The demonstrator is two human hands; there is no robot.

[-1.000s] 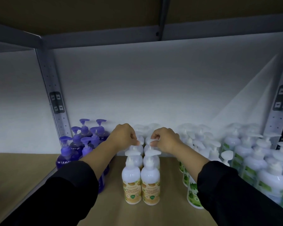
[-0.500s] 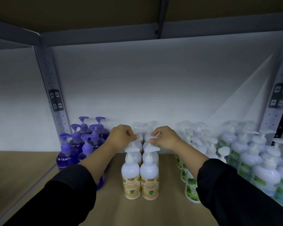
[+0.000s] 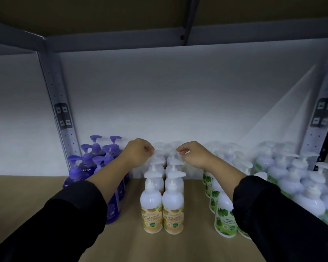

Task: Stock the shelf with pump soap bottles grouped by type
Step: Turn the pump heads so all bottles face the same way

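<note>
Both hands reach deep into a dim metal shelf bay stocked with pump bottles.

The left hand [image 3: 138, 155] and right hand [image 3: 194, 155] hover with fingers curled at the back of the two orange-label rows [image 3: 162, 210]; whether either grips a pump I cannot tell. Purple bottles [image 3: 95, 157] stand at the left, green-label bottles [image 3: 223, 222] at the right, all on the brown shelf board [image 3: 189, 246]. Behind is a white wall [image 3: 169, 95], with perforated grey uprights [image 3: 60, 110] at each side and another board overhead.

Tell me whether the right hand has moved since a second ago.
Yes. The right hand has lifted slightly and drawn away from the pump heads of the orange-label bottles, its fingers now pinching nothing visible.
</note>
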